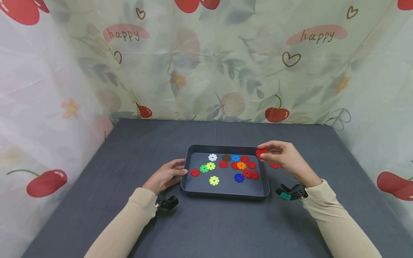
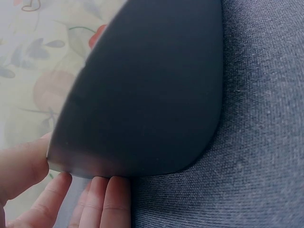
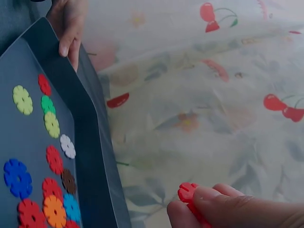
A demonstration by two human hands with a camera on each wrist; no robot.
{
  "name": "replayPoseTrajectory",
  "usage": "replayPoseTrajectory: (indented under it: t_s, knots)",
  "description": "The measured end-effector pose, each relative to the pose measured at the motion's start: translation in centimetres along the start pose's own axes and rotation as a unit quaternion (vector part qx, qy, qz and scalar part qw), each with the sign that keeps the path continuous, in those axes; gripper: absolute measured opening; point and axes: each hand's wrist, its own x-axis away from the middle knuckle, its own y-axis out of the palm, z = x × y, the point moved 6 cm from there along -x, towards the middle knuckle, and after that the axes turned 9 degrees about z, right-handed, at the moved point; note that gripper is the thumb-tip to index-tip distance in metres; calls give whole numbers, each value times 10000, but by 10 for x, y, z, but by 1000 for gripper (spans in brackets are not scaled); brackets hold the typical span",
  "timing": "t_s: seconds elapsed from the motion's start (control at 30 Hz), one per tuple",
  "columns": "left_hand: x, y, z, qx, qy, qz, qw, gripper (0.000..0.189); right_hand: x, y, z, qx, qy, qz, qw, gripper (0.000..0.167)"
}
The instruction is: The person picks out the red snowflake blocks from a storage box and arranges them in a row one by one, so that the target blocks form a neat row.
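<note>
The left sleeve [image 1: 120, 229] and right sleeve [image 1: 340, 225] reach over the grey table [image 1: 213, 229], a black camera [image 1: 167, 202] at the left wrist and another black camera [image 1: 292, 192] at the right. The left hand [image 1: 166, 175] grips the left rim of the tray [image 1: 222, 195], thumb on the edge, fingers against the outer wall. In the tray's near part lie a yellow disc [image 1: 214, 180], a dark blue disc [image 1: 239, 178] right of it, and two touching red discs [image 1: 255, 175] further right. Across the middle, left to right, come red, green and yellow discs, then more red ones and an orange disc [image 1: 241, 165] overlapping a red. White, brown, light blue and red discs lie farthest in. Outside the tray's right wall, red pieces [image 1: 275, 166] lie on the table, partly hidden by the right hand [image 1: 282, 157]. That hand pinches a red disc [image 1: 260, 154] between thumb and fingers at the tray's far right corner. Beyond hangs a printed curtain [image 1: 209, 79].
</note>
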Motion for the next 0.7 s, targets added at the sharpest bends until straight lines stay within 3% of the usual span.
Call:
replayPoseTrajectory:
  t_s: [0.43,0.7]
  knots:
    - [2,-1,3,-34,21,17,10000,62,9,-42,22,347,68,257,9990,56]
    - [0,0,-1,96,10,53,9999,60,9,-58,49,622,160,771,9950,61]
